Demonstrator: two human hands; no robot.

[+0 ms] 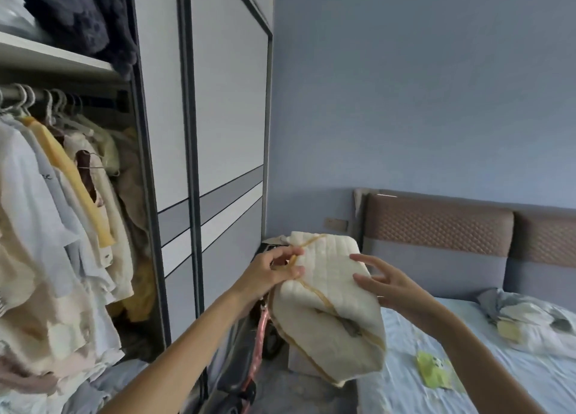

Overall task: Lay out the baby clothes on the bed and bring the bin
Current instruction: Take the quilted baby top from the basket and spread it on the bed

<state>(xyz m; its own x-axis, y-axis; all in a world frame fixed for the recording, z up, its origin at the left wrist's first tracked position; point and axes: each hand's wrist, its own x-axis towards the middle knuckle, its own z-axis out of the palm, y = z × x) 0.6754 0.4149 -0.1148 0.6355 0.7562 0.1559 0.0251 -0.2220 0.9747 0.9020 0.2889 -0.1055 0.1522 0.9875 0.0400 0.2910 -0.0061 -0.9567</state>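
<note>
Bedroom with a pale blue wall (420, 86) behind; an open wardrobe (162, 133) with grey-and-white sliding doors fills the left side, and a bed (498, 382) under a light blue sheet occupies the lower right, its padded brown-and-grey headboard (442, 236) against the wall. Inside the wardrobe, pale and yellow garments (46, 226) hang crowded on a rail below a shelf holding a dark fleecy item (84, 17). A crumpled printed quilt (530, 323) lies on the bed near the headboard; a small green-and-yellow cloth (434, 371) lies flat on the sheet nearer the viewer. In the gap between wardrobe and bed stands a dark object with a pink frame (258, 345), partly hidden by the forearms and too blurred to identify.

The cream quilted baby garment (330, 301), edged in mustard piping, is held in the air above the bed's near-left edge, folded into a thick bundle. The left hand (271, 273) pinches the bundle's upper left edge between thumb and fingers. The right hand (386, 282) has its fingers spread and nearly straight, fingertips resting against the garment's right side without curling around it.
</note>
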